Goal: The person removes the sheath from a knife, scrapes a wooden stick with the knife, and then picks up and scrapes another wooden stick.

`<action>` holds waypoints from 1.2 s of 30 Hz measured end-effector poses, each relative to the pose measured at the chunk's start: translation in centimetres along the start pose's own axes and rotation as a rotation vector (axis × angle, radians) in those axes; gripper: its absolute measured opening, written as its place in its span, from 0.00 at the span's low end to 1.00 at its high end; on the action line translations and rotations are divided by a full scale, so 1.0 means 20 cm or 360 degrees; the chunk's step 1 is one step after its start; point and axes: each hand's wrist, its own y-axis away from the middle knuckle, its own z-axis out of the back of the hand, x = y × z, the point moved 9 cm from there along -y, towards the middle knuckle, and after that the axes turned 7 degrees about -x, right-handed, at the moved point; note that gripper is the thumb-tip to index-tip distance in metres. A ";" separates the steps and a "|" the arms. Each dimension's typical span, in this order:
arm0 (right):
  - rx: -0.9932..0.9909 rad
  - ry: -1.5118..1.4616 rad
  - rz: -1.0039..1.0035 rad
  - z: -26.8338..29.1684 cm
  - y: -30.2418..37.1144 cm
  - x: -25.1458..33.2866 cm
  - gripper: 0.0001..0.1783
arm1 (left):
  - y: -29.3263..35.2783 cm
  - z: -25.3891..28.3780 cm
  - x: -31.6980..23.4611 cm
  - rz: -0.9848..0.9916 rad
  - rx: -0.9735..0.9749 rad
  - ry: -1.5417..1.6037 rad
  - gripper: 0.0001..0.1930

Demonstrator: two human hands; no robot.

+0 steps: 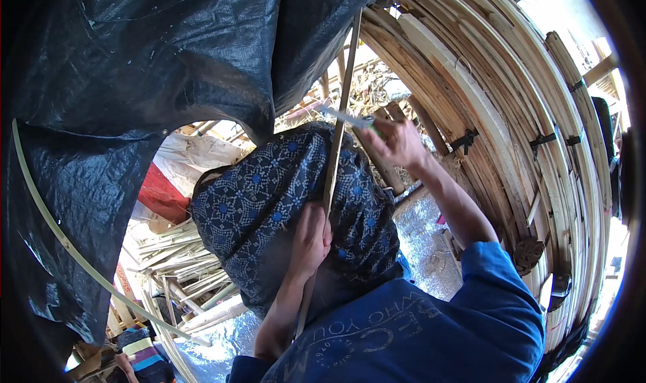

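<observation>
A long, narrow bamboo strip (334,154) runs up from beside my body, across my lap, to the dark tarp's edge. My left hand (311,240) is closed around its lower part, over my lap. In my right hand (400,144) is a knife (342,116), its blade pointing left and crossing the strip above my lap. Motion blurs the knife a little, and whether its edge touches the strip I cannot tell. Dark blue patterned cloth (252,204) covers my lap and knees beneath the strip.
Black tarp (182,53) hangs at upper left. Tied wooden slats (498,107) stand along the right. A pale bent strip (74,252) curves along the left. Split bamboo (178,252) lies left of my knees, near a red sack (161,193). Another person's striped clothing (142,355) shows at lower left.
</observation>
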 end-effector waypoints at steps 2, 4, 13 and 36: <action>0.0233 -0.0435 0.0135 0.02 -0.03 0.27 0.26 | 0.00 0.05 0.04 0.0029 -0.0038 0.0109 0.11; -0.0086 -0.0323 0.0461 0.04 0.05 0.35 0.31 | -0.01 0.03 0.02 -0.0287 -0.0011 -0.0164 0.11; 0.0359 -0.0537 0.0381 0.09 0.15 0.52 0.30 | 0.32 0.11 0.22 0.0289 0.0079 0.0326 0.11; 0.0566 -0.0181 -0.0725 0.05 -0.04 0.00 0.27 | 0.34 0.14 0.20 0.0138 -0.0073 -0.0057 0.10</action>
